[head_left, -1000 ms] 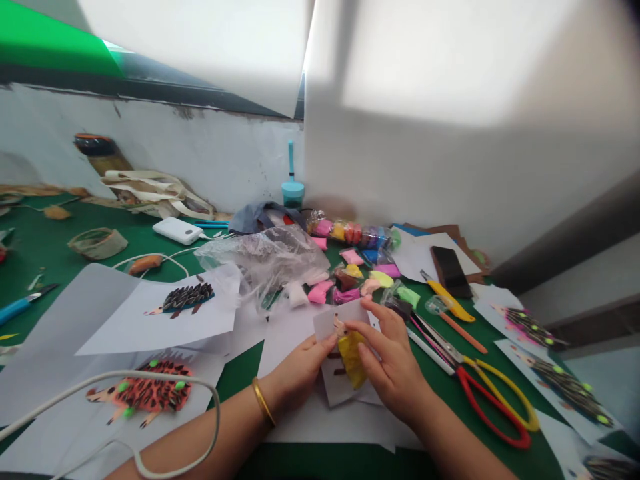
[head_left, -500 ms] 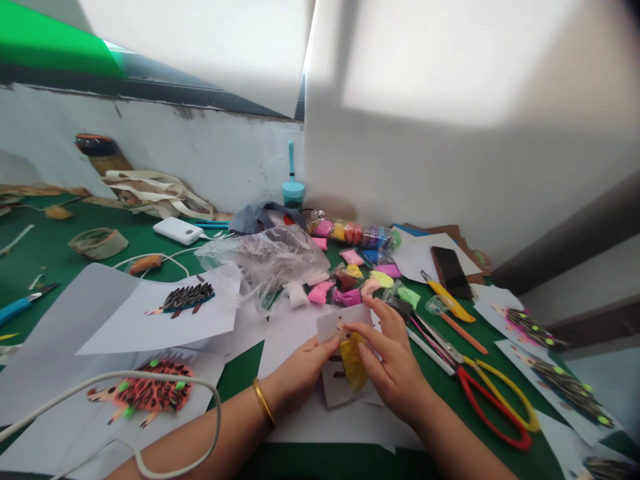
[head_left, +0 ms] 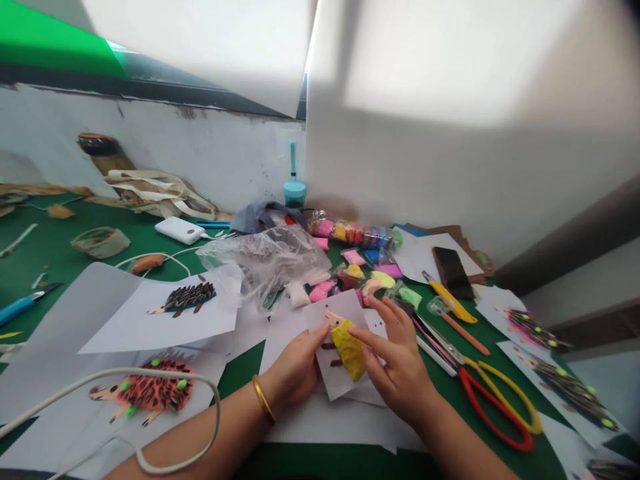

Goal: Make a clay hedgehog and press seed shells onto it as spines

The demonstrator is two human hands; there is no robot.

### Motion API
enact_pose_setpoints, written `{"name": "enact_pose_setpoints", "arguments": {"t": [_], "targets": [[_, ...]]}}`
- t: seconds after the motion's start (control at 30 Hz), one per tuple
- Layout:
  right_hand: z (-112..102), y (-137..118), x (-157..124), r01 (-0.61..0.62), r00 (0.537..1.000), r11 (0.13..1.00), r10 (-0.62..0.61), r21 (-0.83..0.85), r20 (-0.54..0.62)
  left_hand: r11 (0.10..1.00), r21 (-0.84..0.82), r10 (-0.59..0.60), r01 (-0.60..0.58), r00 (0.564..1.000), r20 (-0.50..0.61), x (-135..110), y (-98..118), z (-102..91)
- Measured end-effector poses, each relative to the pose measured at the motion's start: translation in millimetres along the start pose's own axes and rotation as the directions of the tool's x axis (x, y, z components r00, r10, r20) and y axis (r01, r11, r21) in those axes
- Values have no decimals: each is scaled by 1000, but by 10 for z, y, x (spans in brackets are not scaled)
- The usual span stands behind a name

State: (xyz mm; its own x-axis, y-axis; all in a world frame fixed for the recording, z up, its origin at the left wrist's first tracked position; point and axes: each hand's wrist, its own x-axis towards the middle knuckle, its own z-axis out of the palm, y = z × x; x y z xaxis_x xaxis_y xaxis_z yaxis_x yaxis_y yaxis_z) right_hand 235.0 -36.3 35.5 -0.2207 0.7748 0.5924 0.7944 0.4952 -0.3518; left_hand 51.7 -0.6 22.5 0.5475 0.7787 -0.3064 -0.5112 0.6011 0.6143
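Note:
A small white paper card [head_left: 315, 313] is held up by my left hand [head_left: 299, 363], thumb on its face and fingers behind. On the card is a hedgehog figure with a pale pink face, brown legs and a body of yellow clay [head_left: 349, 350]. My right hand [head_left: 397, 363] has its fingers spread, with the index fingertip touching the upper edge of the yellow clay. White sheets of paper [head_left: 300, 427] lie beneath both hands. Just beyond the card are several small packets of coloured clay, among them a pink one [head_left: 323, 290].
Scissors [head_left: 495, 393] with red and yellow handles and a yellow craft knife [head_left: 453, 303] lie to the right, near a phone [head_left: 453, 272]. Finished hedgehog pictures [head_left: 155, 387] flank both sides. A white cable [head_left: 217, 407] loops across my left forearm. A plastic bag [head_left: 265, 260] sits behind.
The card has tilted and turned to face me more, showing more of the yellow body. My right fingers have lifted and spread; my left hand keeps its hold.

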Motion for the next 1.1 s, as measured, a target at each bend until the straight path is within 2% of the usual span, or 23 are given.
{"name": "enact_pose_setpoints", "arguments": {"t": [0.4, 0.83, 1.1], "targets": [[42, -50, 5, 109, 993, 975, -99, -193, 62, 1000, 2, 8, -8, 1000, 28, -24, -19, -18], [70, -115, 6, 168, 985, 961, -152, -222, 86, 1000, -2, 12, -12, 999, 30, -32, 0, 7], [57, -119, 8, 156, 987, 964, -142, -217, 80, 1000, 0, 13, -13, 1000, 15, -30, 3, 20]]}}
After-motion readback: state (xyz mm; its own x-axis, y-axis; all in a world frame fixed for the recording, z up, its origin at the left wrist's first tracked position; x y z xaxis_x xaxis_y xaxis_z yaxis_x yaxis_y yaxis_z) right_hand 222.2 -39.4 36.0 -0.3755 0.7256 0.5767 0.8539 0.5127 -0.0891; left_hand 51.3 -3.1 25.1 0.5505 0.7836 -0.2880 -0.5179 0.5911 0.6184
